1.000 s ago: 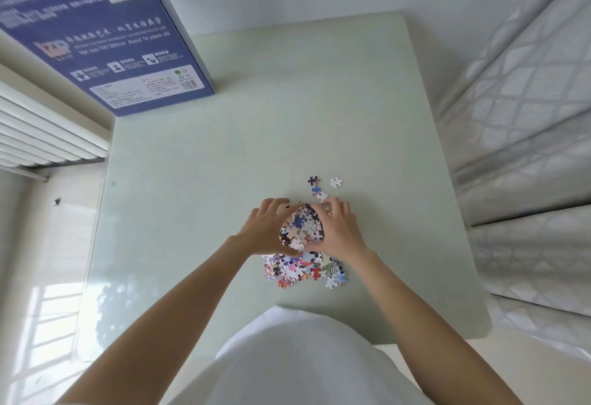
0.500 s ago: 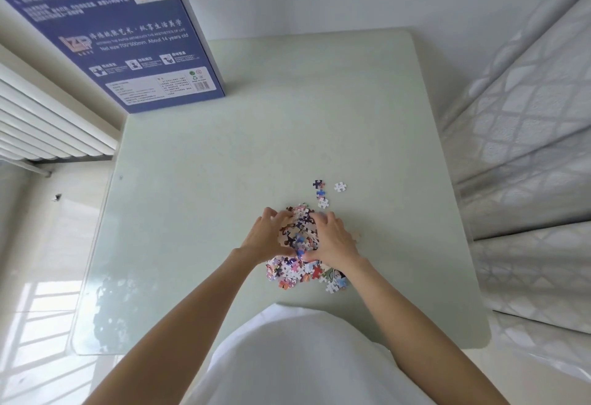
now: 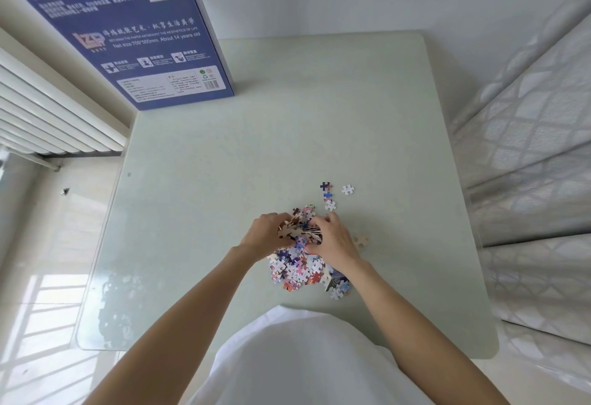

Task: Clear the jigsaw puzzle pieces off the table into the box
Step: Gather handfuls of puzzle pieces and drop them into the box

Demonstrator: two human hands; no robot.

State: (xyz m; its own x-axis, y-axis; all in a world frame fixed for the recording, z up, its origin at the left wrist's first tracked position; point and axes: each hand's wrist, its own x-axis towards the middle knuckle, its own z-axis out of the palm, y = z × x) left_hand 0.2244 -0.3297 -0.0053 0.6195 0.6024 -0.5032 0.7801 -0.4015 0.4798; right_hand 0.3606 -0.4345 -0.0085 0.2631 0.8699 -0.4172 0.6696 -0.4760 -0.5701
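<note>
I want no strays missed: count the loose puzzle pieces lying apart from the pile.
5. Beyond the pile: a dark piece, a blue piece, a white piece, another white piece to their right. A tan face-down piece lies beside the right hand. Others may hide under the hands.

The fingertips of the left hand [image 3: 262, 235] and the right hand [image 3: 334, 240] are buried in the bunch of puzzle pieces [image 3: 300, 228] pressed between them, so how far they curl underneath cannot be told. Pieces of the heap [image 3: 297, 272] just behind the fingers lie hidden under the right wrist. The blue box [image 3: 128, 30], far beyond the fingers, is cut off by the top and left edges; its small print is too fine to read.
</note>
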